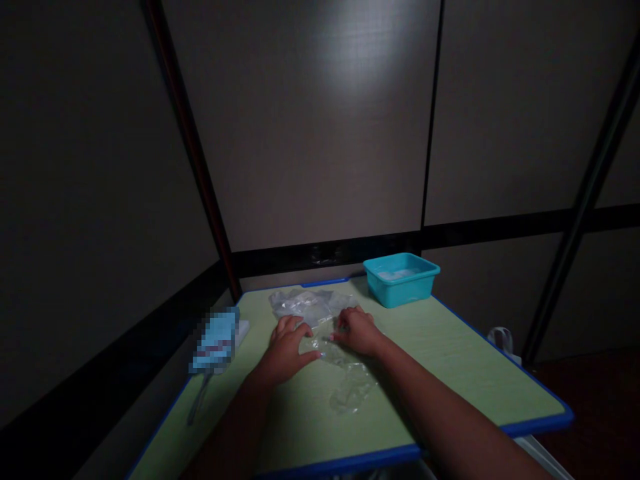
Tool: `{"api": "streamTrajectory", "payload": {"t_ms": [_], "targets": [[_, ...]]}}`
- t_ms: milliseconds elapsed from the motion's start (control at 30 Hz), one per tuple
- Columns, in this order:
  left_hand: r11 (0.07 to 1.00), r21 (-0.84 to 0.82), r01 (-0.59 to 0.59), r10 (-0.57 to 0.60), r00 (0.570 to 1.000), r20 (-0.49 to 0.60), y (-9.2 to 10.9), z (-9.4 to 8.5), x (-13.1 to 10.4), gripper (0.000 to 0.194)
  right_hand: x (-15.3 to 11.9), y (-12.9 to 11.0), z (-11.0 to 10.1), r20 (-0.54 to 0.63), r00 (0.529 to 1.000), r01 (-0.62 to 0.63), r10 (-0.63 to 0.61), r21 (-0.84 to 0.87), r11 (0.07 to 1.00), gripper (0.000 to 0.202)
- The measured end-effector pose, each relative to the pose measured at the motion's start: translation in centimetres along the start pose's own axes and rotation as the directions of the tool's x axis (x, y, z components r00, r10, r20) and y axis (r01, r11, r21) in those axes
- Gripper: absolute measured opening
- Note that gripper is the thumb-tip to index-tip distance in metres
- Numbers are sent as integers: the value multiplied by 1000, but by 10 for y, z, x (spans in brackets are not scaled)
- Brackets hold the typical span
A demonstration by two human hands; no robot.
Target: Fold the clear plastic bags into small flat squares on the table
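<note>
We see clear, crumpled plastic film (345,363) at the centre of the pale-green, blue-edged rectangular tabletop (460,350), reaching toward eleven o'clock. Our left hand (290,348) is spread open at the film's nine o'clock side; our right hand (357,331) curls over its three o'clock side, its grip unclear to us. A turquoise rectangular basin (401,290) stands at one o'clock.

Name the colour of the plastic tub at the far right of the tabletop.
The tub is turquoise, seen in the head view.

Thin, clear plastic sheeting (324,327), wrinkled and glossy, loosely spread across the pale green tabletop (460,353)
</note>
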State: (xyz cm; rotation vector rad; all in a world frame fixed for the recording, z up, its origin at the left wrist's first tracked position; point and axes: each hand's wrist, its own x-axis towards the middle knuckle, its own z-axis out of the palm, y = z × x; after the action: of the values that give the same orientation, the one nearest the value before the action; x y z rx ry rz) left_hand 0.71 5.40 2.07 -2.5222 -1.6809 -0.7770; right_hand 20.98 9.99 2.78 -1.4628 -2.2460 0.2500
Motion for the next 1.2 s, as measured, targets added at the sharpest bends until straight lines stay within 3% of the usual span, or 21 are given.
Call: {"api": "streamTrajectory", "payload": {"t_ms": [133,400,700,833,933,1033,1100,1200], "targets": [[1000,27,13,-14,999,42,1,5,1,40,-1,-5,7,69,998,-2,6,-52,999,41],[998,15,53,-54,995,86,-7,9,1,49,1,-4,5,105,994,20,-24,40,999,7],[994,-112,-8,4,999,-31,-1,0,4,5,4,4,-2,66,997,30,-40,156,987,9],[972,-234,6,-32,994,-107,1,-6,7,3,6,5,-2,63,996,43,-56,197,979,13],[863,-499,79,-168,977,-134,2,-8,9,10,5,5,-5,38,999,20,-29,215,976,19],[717,-680,151,-280,957,-82,0,-8,12,21,1,5,-8,11,1000,-19,17,164,986,24],[681,-710,177,-314,947,-65,-2,-7,13,25,-1,6,-7,58,998,-29,23,102,994,33],[628,-745,224,-392,918,-55,-6,-6,12,28,-4,9,-4,230,973,-32,30,8,999,55]]}}
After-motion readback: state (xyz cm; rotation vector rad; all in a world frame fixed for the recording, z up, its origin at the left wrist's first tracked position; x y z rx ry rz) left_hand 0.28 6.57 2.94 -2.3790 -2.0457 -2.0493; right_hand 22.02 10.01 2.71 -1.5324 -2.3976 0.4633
